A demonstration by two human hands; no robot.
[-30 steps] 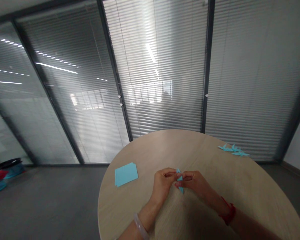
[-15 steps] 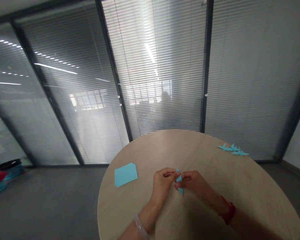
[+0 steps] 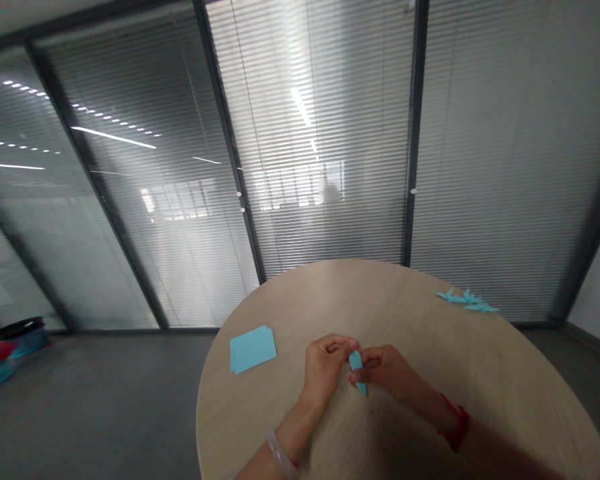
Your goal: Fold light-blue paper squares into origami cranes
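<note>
Both my hands meet over the middle of a round, light wooden table (image 3: 505,393). They pinch a small, narrow piece of folded light-blue paper (image 3: 356,363) between them. My left hand (image 3: 325,367) grips its upper part with thumb and fingers curled. My right hand (image 3: 387,373) holds it from the right, and the paper's pointed lower tip sticks out below the fingers. A pale bangle sits on my left wrist, a red band on my right wrist.
A stack of light-blue square sheets (image 3: 253,349) lies on the table's left part. Several finished light-blue folded figures (image 3: 467,300) lie at the far right edge. Glass walls with blinds stand behind. Coloured round items (image 3: 5,343) rest on the grey floor, far left.
The folded piece and both hands have dropped slightly lower toward the table. The paper now points more straight down.
</note>
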